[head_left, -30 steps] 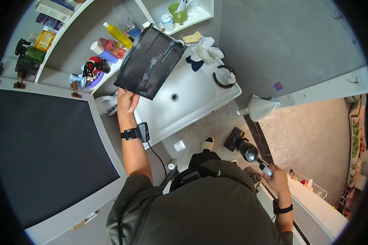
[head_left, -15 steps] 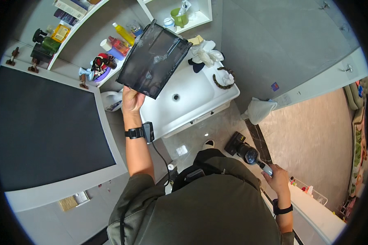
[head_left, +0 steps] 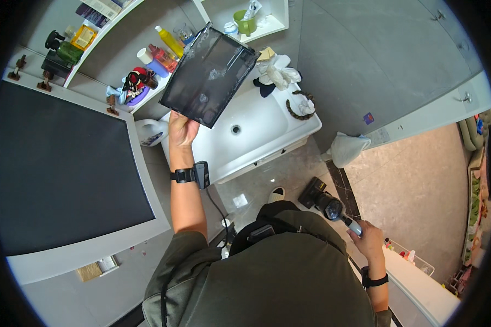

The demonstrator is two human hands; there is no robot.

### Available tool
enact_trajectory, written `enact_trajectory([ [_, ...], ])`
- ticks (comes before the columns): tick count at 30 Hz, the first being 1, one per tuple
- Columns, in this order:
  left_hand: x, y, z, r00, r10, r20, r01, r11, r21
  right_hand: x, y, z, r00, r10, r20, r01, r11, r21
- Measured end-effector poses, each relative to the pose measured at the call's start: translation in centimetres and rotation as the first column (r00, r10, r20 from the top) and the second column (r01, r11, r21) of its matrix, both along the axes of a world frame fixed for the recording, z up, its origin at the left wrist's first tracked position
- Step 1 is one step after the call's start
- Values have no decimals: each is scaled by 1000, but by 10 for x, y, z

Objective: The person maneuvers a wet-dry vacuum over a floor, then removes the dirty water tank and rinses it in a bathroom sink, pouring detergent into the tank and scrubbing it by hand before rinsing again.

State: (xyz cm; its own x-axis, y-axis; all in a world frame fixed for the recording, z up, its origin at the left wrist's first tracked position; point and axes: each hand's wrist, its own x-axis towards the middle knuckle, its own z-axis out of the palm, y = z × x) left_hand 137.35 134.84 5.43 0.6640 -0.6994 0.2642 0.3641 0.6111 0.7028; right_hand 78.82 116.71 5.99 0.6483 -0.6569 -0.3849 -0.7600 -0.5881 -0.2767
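My left hand (head_left: 183,129) is closed on the lower edge of a dark translucent plastic box (head_left: 208,76), wet with patches of foam. The box is held tilted above the left part of a white sink (head_left: 256,122) and hides some of it. Low on the right, my right hand (head_left: 369,237) is wrapped round the grey handle of an upright floor cleaner (head_left: 330,207). The cleaner's black head rests on the tiles near a dark threshold strip. White cloths (head_left: 278,73) and a brown braided band (head_left: 300,106) lie on the sink's right rim.
Open shelves hold a yellow bottle (head_left: 169,41), a red bottle (head_left: 162,57) and a green cup (head_left: 245,23). An opened mirror door (head_left: 71,169) spans the left. A white jug (head_left: 150,132) stands by the sink. A white bag (head_left: 348,148) hangs near the doorway.
My left hand and the box have shifted slightly to the right and up in the picture. My right hand keeps its grip on the cleaner, almost unmoved.
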Motion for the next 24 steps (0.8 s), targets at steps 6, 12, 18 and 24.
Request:
enact_trajectory([
  [6,5,-8,-38,961,-5,-276,-24,995,-101,10,6,2,999,-22,-30,24,999,39],
  [12,-13,9,-79,967,60,-249,-45,997,62,17,8,2,997,-13,-75,18,998,59],
  [18,-15,47,-111,971,152,-186,-74,926,370,21,10,0,999,-26,-38,28,997,73],
  [24,-14,62,-110,966,133,-221,-86,974,210,23,12,-3,998,-18,-64,22,997,68],
])
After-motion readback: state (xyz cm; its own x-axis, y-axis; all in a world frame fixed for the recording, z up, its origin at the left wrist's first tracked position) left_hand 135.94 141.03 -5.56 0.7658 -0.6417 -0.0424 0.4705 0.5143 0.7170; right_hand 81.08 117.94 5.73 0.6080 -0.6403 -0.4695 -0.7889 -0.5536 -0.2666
